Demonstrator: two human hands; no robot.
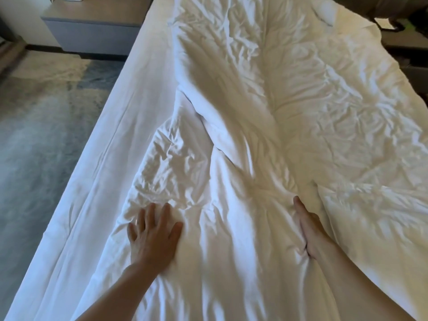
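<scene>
A crumpled white duvet (266, 112) lies bunched along the bed, with deep folds down its middle. My left hand (151, 235) presses flat on the duvet near its lower left part, fingers spread and straight. My right hand (306, 225) rests edge-on in a fold of the duvet, fingers straight and pointing away from me; part of the palm is sunk into the fabric. Along the left side, the white bed sheet (120, 140) shows bare.
A grey bedside cabinet (92, 28) stands at the far left of the bed. Patterned grey carpet (41, 117) runs along the bed's left side. Dark furniture (407, 38) sits beyond the bed's far right corner.
</scene>
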